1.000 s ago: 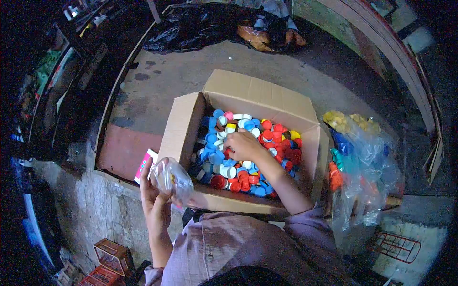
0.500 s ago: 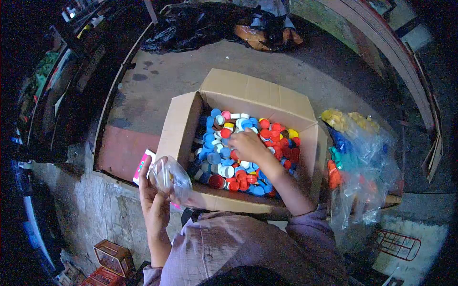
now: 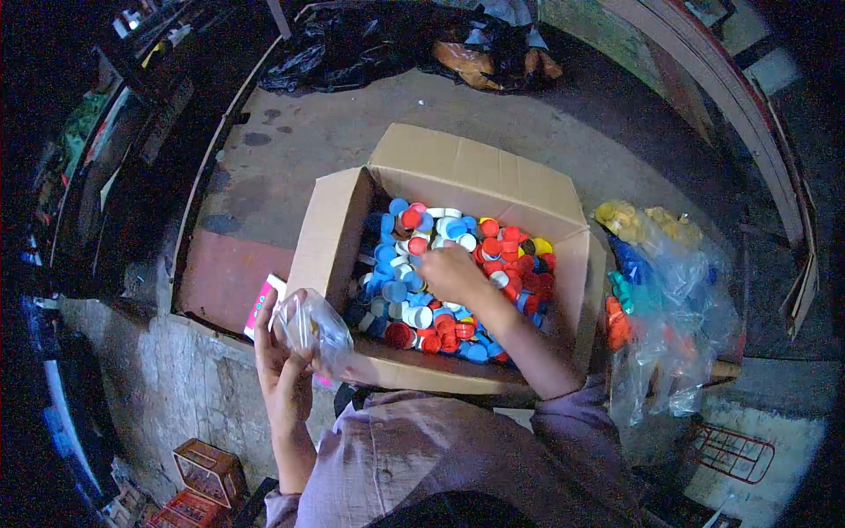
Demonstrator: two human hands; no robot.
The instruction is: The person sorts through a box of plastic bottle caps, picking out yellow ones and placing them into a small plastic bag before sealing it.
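A worn concrete counter (image 3: 352, 141) fills the view from above. On it sits an open cardboard box (image 3: 334, 233), packed with loose plastic bottle caps (image 3: 414, 304) in blue, red, white and a few yellow.

The person's right hand (image 3: 453, 273) is sunk among the caps at the middle of the box, fingers curled down into the heap. Whether it has closed on a cap cannot be told, since the fingertips are hidden. Blue caps lie mostly to the left of this hand, red ones to its right and just beneath the wrist.

Right of the box, well apart from the reaching hand, clear plastic bags (image 3: 669, 299) hold caps sorted by colour: yellow, blue, teal and orange.

The left hand (image 3: 282, 370) is clasped around a small clear plastic bag (image 3: 312, 330), held upright just outside the box's near left corner.

Picking likely goes best with the small bag's mouth kept open and close to the box rim.

A pink-and-white packet (image 3: 261, 304) lies just behind that bag.
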